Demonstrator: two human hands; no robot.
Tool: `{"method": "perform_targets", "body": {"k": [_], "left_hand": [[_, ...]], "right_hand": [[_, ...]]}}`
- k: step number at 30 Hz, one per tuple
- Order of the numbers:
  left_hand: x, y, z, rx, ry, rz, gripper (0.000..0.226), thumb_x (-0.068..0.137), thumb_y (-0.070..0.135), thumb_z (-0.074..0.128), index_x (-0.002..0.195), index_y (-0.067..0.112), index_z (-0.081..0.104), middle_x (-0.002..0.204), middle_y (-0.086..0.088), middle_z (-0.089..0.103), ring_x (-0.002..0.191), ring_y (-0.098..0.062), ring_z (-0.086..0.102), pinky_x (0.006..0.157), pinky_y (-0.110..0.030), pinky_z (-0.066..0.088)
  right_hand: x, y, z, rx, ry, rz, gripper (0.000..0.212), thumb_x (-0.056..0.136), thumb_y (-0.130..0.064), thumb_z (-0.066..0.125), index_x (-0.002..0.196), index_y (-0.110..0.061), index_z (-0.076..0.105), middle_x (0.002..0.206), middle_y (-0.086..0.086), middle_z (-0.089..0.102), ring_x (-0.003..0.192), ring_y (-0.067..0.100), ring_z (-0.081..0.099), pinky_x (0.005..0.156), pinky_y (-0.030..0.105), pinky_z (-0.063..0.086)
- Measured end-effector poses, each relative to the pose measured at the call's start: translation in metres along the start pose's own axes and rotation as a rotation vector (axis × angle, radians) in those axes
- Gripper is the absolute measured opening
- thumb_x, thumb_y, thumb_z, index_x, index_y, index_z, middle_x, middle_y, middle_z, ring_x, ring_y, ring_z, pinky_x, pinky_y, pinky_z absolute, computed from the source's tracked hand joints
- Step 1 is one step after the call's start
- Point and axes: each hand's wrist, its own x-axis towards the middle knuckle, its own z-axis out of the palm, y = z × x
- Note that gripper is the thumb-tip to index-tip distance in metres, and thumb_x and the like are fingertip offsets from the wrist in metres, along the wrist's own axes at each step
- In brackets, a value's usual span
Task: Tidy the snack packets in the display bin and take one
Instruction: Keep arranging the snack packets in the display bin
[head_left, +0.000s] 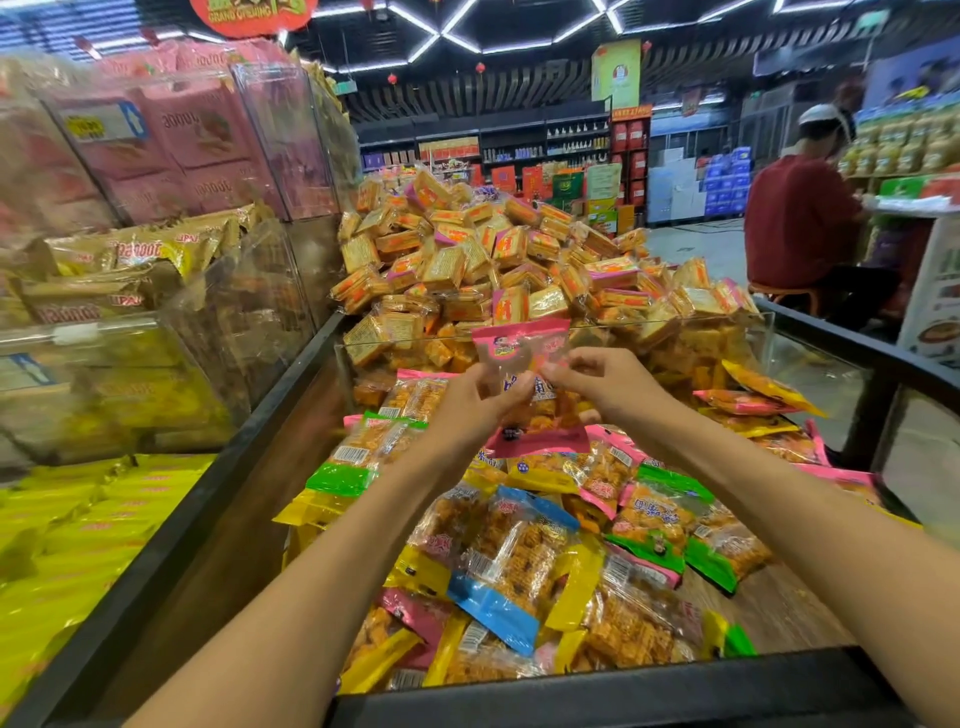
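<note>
A pink-edged snack packet (524, 395) with orange pieces inside is held upright above the display bin (597, 693). My left hand (475, 410) pinches its left side and my right hand (602, 384) pinches its upper right part. Below them the bin holds several loose packets (519, 561) with pink, blue, green and yellow ends, lying in a jumble.
Behind a clear divider (675, 332) rises a heap of small square orange packets (498, 249). Clear boxes of pink and yellow packets (156, 156) stand on the left. A person in a red shirt (800, 234) sits at the far right.
</note>
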Motion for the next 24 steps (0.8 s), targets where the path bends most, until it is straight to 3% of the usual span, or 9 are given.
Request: {"method": "perform_targets", "body": {"k": [4, 7, 9, 10, 12, 15, 18, 21, 24], "left_hand": [[-0.002, -0.005, 0.003, 0.115, 0.077, 0.044, 0.075, 0.079, 0.035, 0.072, 0.138, 0.01, 0.034, 0.13, 0.0, 0.048, 0.119, -0.015, 0.047, 0.093, -0.034, 0.043], [-0.006, -0.007, 0.006, 0.134, 0.098, 0.078, 0.086, 0.077, 0.032, 0.075, 0.144, 0.011, 0.026, 0.133, -0.007, 0.049, 0.12, -0.019, 0.05, 0.099, -0.042, 0.047], [-0.01, -0.008, 0.01, 0.157, 0.088, 0.087, 0.084, 0.078, 0.031, 0.075, 0.142, 0.01, 0.026, 0.132, -0.008, 0.049, 0.119, -0.018, 0.05, 0.097, -0.042, 0.049], [-0.011, -0.01, 0.013, 0.156, 0.078, 0.084, 0.082, 0.078, 0.03, 0.075, 0.142, 0.009, 0.027, 0.13, -0.007, 0.049, 0.117, -0.017, 0.05, 0.093, -0.038, 0.051], [-0.015, -0.01, 0.021, 0.146, 0.052, 0.072, 0.076, 0.081, 0.025, 0.073, 0.141, 0.012, 0.027, 0.116, 0.003, 0.049, 0.105, -0.009, 0.051, 0.075, -0.019, 0.049], [-0.014, -0.012, 0.041, 0.179, -0.025, 0.031, 0.057, 0.082, 0.02, 0.073, 0.124, 0.02, 0.034, 0.106, 0.004, 0.049, 0.083, 0.001, 0.051, 0.055, -0.009, 0.045], [-0.005, -0.02, 0.066, 0.276, -0.11, 0.048, 0.049, 0.079, 0.02, 0.075, 0.109, 0.017, 0.037, 0.092, 0.007, 0.046, 0.082, -0.006, 0.049, 0.059, -0.013, 0.041], [0.007, -0.029, 0.093, 0.335, -0.181, 0.043, 0.045, 0.081, 0.013, 0.074, 0.106, 0.013, 0.036, 0.083, 0.007, 0.044, 0.068, -0.001, 0.047, 0.051, -0.008, 0.039], [0.015, -0.041, 0.115, 0.318, -0.232, -0.041, 0.051, 0.081, 0.006, 0.072, 0.114, 0.013, 0.034, 0.078, 0.001, 0.048, 0.051, -0.001, 0.054, 0.042, -0.013, 0.043]], "right_hand": [[-0.002, 0.001, 0.001, -0.054, 0.034, 0.036, 0.032, 0.088, -0.04, 0.062, 0.111, -0.016, 0.059, 0.106, -0.004, 0.062, 0.098, 0.011, 0.059, 0.062, 0.025, 0.047], [-0.006, 0.0, -0.001, -0.101, -0.005, 0.049, 0.024, 0.089, -0.04, 0.062, 0.107, -0.025, 0.053, 0.107, -0.009, 0.057, 0.098, 0.007, 0.056, 0.06, 0.025, 0.045], [-0.01, -0.001, -0.006, -0.135, -0.027, 0.06, 0.024, 0.089, -0.035, 0.064, 0.106, -0.019, 0.058, 0.106, -0.001, 0.062, 0.092, 0.01, 0.062, 0.055, 0.024, 0.045], [-0.012, -0.004, -0.01, -0.124, -0.04, 0.086, 0.024, 0.089, -0.032, 0.064, 0.105, -0.014, 0.061, 0.1, 0.001, 0.064, 0.08, 0.007, 0.065, 0.052, 0.023, 0.047], [-0.016, -0.011, -0.024, -0.098, -0.102, 0.17, 0.021, 0.091, -0.027, 0.063, 0.102, -0.008, 0.064, 0.089, 0.004, 0.066, 0.058, 0.005, 0.064, 0.049, 0.021, 0.05], [-0.016, -0.017, -0.06, -0.068, -0.104, 0.267, 0.018, 0.094, -0.019, 0.059, 0.108, -0.008, 0.062, 0.096, 0.01, 0.067, 0.067, 0.016, 0.067, 0.062, 0.029, 0.059], [-0.023, -0.008, -0.106, -0.141, 0.006, 0.26, 0.019, 0.094, -0.013, 0.057, 0.113, -0.009, 0.057, 0.102, 0.015, 0.066, 0.077, 0.023, 0.067, 0.063, 0.03, 0.058], [-0.041, 0.009, -0.151, -0.442, 0.158, 0.17, 0.016, 0.092, -0.01, 0.06, 0.108, -0.011, 0.058, 0.092, 0.012, 0.065, 0.07, 0.018, 0.062, 0.051, 0.018, 0.048], [-0.061, 0.03, -0.191, -0.783, 0.241, 0.111, 0.025, 0.088, -0.019, 0.066, 0.112, -0.015, 0.06, 0.095, 0.005, 0.063, 0.087, 0.022, 0.063, 0.072, 0.029, 0.05]]}}
